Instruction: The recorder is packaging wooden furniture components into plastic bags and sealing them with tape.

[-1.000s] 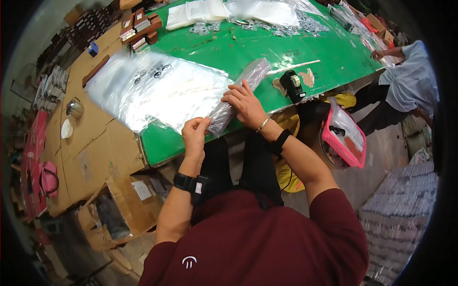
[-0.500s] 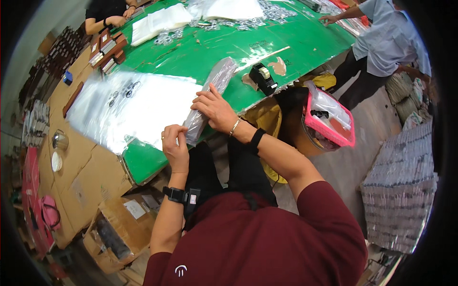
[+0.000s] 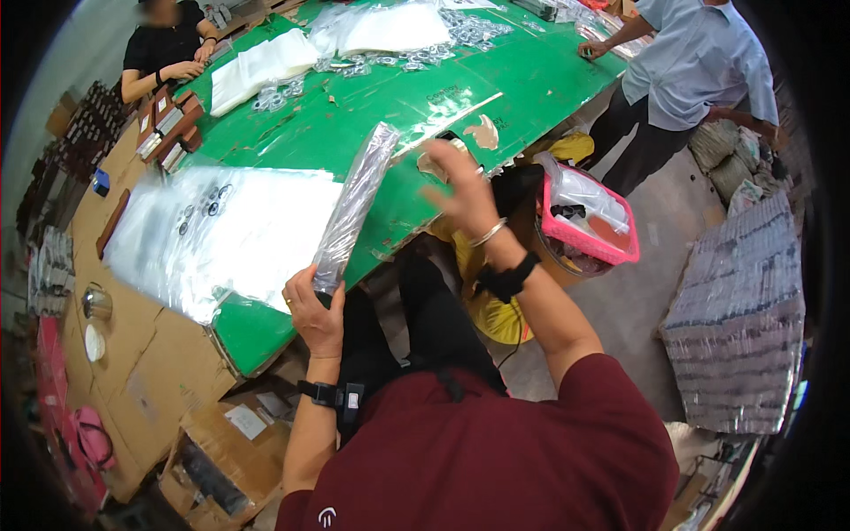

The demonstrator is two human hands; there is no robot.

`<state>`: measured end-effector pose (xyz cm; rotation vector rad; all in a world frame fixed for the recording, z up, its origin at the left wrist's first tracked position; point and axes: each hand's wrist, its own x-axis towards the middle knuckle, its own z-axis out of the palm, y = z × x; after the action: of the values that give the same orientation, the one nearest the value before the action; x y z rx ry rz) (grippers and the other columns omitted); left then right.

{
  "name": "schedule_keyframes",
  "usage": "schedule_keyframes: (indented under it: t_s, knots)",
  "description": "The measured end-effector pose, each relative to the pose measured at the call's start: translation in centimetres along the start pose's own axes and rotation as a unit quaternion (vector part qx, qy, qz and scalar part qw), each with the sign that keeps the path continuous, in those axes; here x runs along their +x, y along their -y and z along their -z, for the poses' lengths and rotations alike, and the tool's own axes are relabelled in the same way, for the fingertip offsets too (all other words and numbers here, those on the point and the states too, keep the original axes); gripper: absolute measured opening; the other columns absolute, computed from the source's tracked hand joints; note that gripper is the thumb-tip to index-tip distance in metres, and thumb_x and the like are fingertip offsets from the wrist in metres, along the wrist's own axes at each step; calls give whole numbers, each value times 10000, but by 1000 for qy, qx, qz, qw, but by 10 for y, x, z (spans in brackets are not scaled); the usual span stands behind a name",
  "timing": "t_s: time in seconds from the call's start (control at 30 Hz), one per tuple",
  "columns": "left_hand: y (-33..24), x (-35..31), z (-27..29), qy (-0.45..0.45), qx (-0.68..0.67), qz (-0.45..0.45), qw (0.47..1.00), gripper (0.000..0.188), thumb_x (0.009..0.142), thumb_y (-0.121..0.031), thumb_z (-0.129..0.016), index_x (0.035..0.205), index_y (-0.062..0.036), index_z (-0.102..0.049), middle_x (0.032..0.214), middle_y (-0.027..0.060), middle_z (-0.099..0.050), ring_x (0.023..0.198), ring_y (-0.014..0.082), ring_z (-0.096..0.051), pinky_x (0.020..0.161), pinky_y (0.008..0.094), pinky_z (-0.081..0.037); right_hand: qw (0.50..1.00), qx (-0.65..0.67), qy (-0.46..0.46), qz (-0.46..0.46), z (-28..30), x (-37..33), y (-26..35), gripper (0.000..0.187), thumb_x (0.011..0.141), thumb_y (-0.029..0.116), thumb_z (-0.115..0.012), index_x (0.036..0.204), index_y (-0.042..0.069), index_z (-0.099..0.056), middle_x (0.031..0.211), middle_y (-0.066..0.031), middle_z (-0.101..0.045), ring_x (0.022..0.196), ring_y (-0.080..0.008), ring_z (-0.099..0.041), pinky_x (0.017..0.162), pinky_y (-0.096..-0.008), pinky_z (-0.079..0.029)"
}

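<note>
A long, narrow package wrapped in clear plastic [image 3: 356, 208] lies slantwise at the edge of the green table. My left hand [image 3: 314, 310] grips its near end, thumb and fingers round it. Raised to the right of the package, my right hand [image 3: 465, 199] is blurred by motion, its fingers apart and nothing seen in them. Just beyond it, the black tape dispenser [image 3: 452, 138] is mostly hidden behind the fingers. Left of the package lie flat clear plastic bags [image 3: 257, 230], with several small dark rings [image 3: 212, 209] on top.
White plastic sheets [image 3: 266, 66] and small bagged rings [image 3: 478, 31] cover the far part of the green table [image 3: 266, 332]. A pink basket [image 3: 591, 237] stands at right. Two people work across the table. Wrapped stacks [image 3: 739, 319] stand on the floor; brown boxes [image 3: 164, 133] sit at left.
My right hand has left the package and moved right, toward the tape dispenser. My left hand has shifted onto the package's near end. The view has shifted a little.
</note>
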<state>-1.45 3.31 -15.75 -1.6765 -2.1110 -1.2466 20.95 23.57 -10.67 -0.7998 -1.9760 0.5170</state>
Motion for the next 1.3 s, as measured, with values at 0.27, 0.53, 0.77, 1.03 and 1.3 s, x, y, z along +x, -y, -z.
schedule_keyframes:
  t_s: [0.27, 0.53, 0.77, 1.03, 1.3]
  knots:
    - [7, -2, -7, -13, -1, 0, 1000, 541, 719, -81, -800, 1191, -23, -543, 1120, 144, -570, 1070, 345, -535, 942, 437, -427, 980, -167, 7, -108, 40, -6, -81, 569, 712, 389, -819, 1154, 98, -610, 867, -65, -635, 855, -262, -613, 747, -406, -464]
    - [4, -5, -1, -14, 7, 0, 1000, 538, 718, -73, -798, 1190, -18, -546, 1140, 155, -567, 1082, 355, -532, 945, 440, -431, 972, -123, 14, -198, 28, 8, -96, 500, 720, 374, -812, 1120, 148, -617, 694, 14, -602, 695, -194, -609, 709, -360, -437]
    - [3, -4, 0, -3, 13, 0, 1000, 543, 718, -71, -802, 1193, -10, -544, 1139, 166, -566, 1082, 358, -535, 948, 441, -432, 964, -50, -22, -262, 30, 10, -92, 405, 766, 314, -782, 1099, 147, -624, 671, 24, -600, 633, -131, -593, 659, -317, -430]
    - [3, -1, -3, -11, 10, -1, 1000, 554, 716, -68, -804, 1199, -10, -539, 1134, 169, -567, 1074, 362, -539, 945, 447, -436, 934, 208, -53, -285, 59, -43, -83, 275, 882, 123, -716, 1108, 22, -597, 709, 56, -545, 642, -19, -472, 577, -198, -357]
    - [2, -3, -2, -3, 14, 0, 1000, 561, 706, -65, -810, 1195, -10, -541, 1123, 166, -566, 1072, 360, -541, 943, 448, -436, 925, 256, -18, -281, 52, -66, -96, 241, 920, 98, -665, 1140, 16, -614, 755, 71, -532, 674, -5, -456, 599, -176, -341]
